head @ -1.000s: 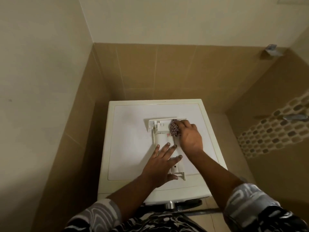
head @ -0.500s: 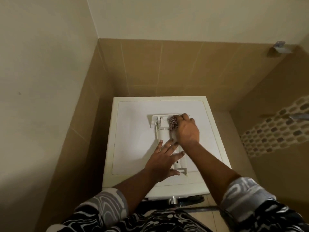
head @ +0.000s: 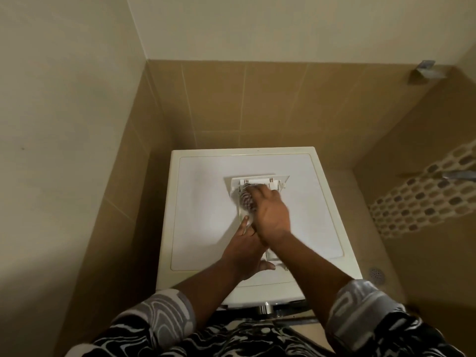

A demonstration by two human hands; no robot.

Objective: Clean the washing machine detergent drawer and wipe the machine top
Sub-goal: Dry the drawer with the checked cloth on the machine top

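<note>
Scrubbing of the drawer looks to be in hand, with the wiping of the top not yet begun. On the washing machine top (head: 201, 215), the left hand (head: 244, 251) lies flat with its fingers straight. It presses down the near half of the detergent drawer (head: 257, 180), which is out of the machine and lies lengthwise on the middle of the top.

Just right of that, a patterned cloth (head: 246, 199) sits bunched in the drawer's far end. The right hand (head: 270, 215) is clenched round the cloth and blurred, as if rubbing. Putting the drawer back and wiping the top seem left to do, though how clean either is I cannot tell. The drawer covers the middle of the top and would have to go before that part can be wiped.

Further right, a round drain (head: 376, 273) sits in the floor beside the machine. Above it a mosaic band (head: 425, 199) runs along the tiled wall, with a metal tap (head: 458, 174) sticking out, well apart from the hands.
</note>
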